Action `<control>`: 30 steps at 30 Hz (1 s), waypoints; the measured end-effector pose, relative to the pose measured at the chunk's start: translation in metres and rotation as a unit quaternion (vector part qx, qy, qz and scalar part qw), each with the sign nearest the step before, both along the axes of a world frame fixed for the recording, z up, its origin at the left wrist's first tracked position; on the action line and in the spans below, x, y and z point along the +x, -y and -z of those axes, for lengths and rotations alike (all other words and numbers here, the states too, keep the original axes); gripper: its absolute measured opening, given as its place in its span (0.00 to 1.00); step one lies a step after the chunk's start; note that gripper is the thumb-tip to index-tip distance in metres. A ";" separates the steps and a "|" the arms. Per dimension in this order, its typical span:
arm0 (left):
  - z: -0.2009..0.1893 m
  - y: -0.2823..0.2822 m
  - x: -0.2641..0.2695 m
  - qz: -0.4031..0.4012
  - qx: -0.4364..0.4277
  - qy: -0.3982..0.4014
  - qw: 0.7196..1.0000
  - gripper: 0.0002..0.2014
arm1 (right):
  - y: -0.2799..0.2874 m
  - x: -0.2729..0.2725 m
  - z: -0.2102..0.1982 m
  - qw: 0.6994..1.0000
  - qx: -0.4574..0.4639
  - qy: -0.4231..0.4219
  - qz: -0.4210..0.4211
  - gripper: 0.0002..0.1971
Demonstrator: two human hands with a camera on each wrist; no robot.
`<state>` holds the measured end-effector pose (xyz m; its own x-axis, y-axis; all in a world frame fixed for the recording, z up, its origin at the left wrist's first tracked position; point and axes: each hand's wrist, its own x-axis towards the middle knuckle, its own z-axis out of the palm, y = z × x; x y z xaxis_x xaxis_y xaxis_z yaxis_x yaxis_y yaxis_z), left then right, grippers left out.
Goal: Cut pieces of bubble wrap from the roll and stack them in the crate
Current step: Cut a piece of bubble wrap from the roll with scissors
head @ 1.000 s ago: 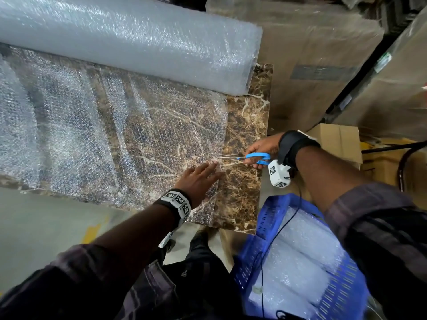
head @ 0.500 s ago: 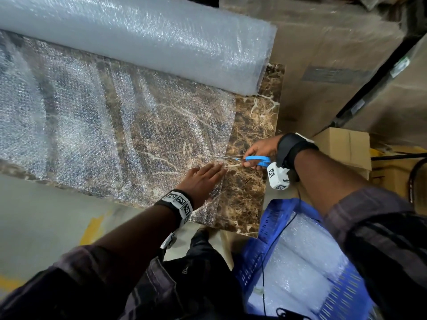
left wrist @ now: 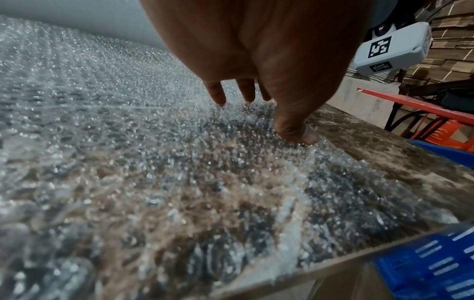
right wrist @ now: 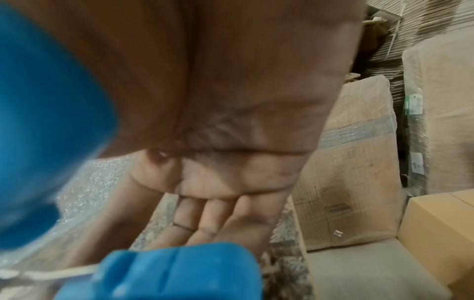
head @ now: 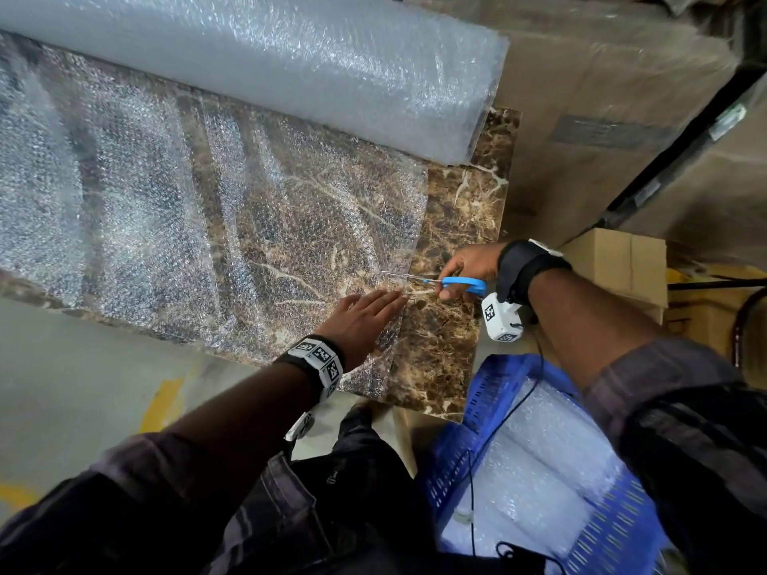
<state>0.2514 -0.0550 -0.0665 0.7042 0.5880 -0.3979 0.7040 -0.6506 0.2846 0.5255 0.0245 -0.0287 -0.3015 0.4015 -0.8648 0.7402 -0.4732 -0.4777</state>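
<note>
A: Start at the fingers. What is the left hand (head: 360, 321) doing?

B: It lies flat on the sheet (head: 216, 226), fingers straight and together, pressing it down on the worktop (head: 469, 209) close to the near right corner. In the left wrist view the fingertips (left wrist: 218, 97) and thumb touch the bubbles (left wrist: 153, 162) at the sheet's right edge.

A: And the right hand (head: 471, 265)?

B: Its fingers are curled through the blue handles of the scissors (head: 450, 282), gripping them. The blades point left and meet the sheet's right edge just beyond the left fingertips. In the right wrist view the handles (right wrist: 164, 270) are a blue blur under the palm (right wrist: 231, 121); the blades are hidden there.

A: Open or closed blades?

B: I cannot tell; they look like one thin silver line.

A: What differs from half a second ago?

B: Little. The left hand has stayed flat on the same spot, and the right has kept its grip with the blades at the same edge. The blades were spread apart a second ago and have since drawn together.

A: Further out?

B: The roll (head: 257, 64) lies along the far edge of the worktop, the sheet running from it toward the near edge. The crate (head: 465, 441), blue, sits below the near right corner with cut pieces (head: 539, 483) stacked inside. A cardboard box (head: 622, 263) stands right of the right wrist, and wrapped cartons (head: 602, 97) rise behind the worktop.
</note>
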 end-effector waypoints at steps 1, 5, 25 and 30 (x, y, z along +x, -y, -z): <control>0.000 0.000 0.000 -0.001 -0.001 0.000 1.000 0.53 | 0.000 0.000 0.000 1.000 0.002 0.001 -0.004 0.24; 0.002 0.000 -0.001 -0.005 -0.007 0.002 1.000 0.53 | 0.001 -0.001 -0.001 1.000 0.010 0.012 -0.010 0.25; -0.001 0.006 -0.002 -0.007 -0.005 0.013 1.000 0.53 | 0.001 -0.007 0.004 0.993 -0.064 -0.063 0.079 0.41; -0.001 0.006 -0.002 -0.008 -0.009 0.017 1.000 0.53 | -0.003 -0.015 0.007 0.994 -0.056 -0.045 0.082 0.14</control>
